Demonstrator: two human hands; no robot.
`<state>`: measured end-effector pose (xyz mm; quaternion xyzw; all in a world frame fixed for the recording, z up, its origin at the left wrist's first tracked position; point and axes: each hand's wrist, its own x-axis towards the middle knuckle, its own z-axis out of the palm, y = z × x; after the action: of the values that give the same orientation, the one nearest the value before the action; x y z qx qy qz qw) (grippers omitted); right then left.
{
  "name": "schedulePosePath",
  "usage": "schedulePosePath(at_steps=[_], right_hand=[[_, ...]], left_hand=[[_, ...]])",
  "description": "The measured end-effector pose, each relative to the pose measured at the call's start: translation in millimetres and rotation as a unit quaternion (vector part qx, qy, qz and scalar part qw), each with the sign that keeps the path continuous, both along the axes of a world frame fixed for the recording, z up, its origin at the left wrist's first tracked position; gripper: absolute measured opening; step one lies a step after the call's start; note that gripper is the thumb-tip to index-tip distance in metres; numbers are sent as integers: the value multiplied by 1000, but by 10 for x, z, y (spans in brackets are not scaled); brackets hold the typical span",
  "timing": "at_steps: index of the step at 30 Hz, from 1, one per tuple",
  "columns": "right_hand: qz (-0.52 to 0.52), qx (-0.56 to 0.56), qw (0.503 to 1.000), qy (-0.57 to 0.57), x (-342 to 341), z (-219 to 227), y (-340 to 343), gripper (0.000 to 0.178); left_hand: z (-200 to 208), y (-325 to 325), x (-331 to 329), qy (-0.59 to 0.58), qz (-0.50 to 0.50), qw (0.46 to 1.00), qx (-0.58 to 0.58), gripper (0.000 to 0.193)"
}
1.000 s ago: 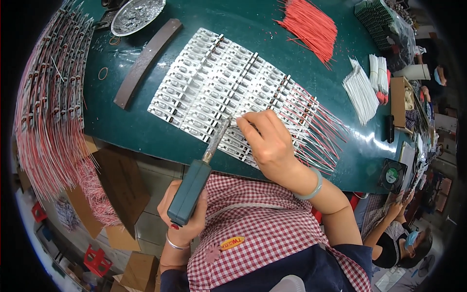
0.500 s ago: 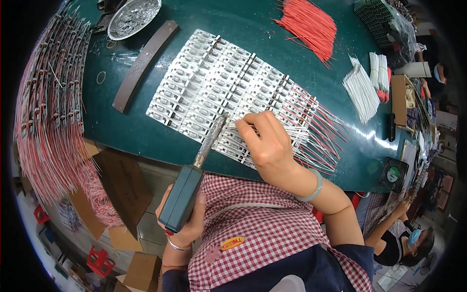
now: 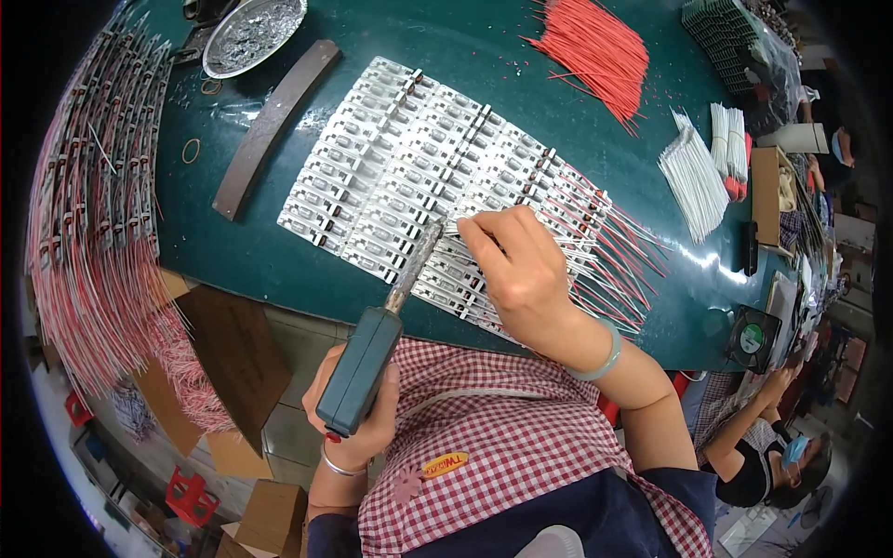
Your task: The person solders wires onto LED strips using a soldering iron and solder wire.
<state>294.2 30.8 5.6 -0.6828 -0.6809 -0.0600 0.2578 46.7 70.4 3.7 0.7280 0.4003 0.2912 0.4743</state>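
My left hand (image 3: 379, 414) is wrapped round the dark green handle of a soldering iron (image 3: 361, 372), with the long, crusted metal barrel slanting up and right. Its tip rests at or just above a panel of white plastic parts (image 3: 400, 177), laid in several slanting rows with small metal and dark pieces. Beside the tip, my right hand (image 3: 523, 274) pinches thin white wires (image 3: 452, 227), its fingertips close to the panel. Part of the wires lies hidden under the hand. Red and white wires (image 3: 623, 246) fan out from the panel's right-hand row.
A curved brown bar (image 3: 277, 130) lies left of the panel, below a metal dish (image 3: 253, 37) of scraps. Red wires (image 3: 595, 56) and white wires (image 3: 693, 177) are piled at the right. Wired strips (image 3: 98, 205) hang at the far left. A co-worker (image 3: 772, 456) sits at right.
The soldering iron and my left hand have shifted slightly right. My right hand has moved a little right too, still pinching the wires beside the tip.
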Motion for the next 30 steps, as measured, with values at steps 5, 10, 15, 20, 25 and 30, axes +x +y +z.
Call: schedulePosePath(at_steps=[5,10,15,20,25,30], right_hand=[[-1,3,1000,2,0,-6,6,36],[-1,3,1000,1,0,-4,9,36],[-15,-9,1000,8,-24,38,11,35],[-28,-20,999,18,-32,64,14,36],[-19,2,1000,1,46,118,13,36],[-16,-3,1000,-1,93,30,34,37]], left_hand=[[33,22,71,12,-11,1000,26,18],[77,58,108,16,-27,995,89,16],[-2,-18,-27,28,0,998,49,19],[42,24,22,9,1,997,73,21],[11,27,41,-6,4,998,61,23],[-38,2,57,3,6,999,32,22]])
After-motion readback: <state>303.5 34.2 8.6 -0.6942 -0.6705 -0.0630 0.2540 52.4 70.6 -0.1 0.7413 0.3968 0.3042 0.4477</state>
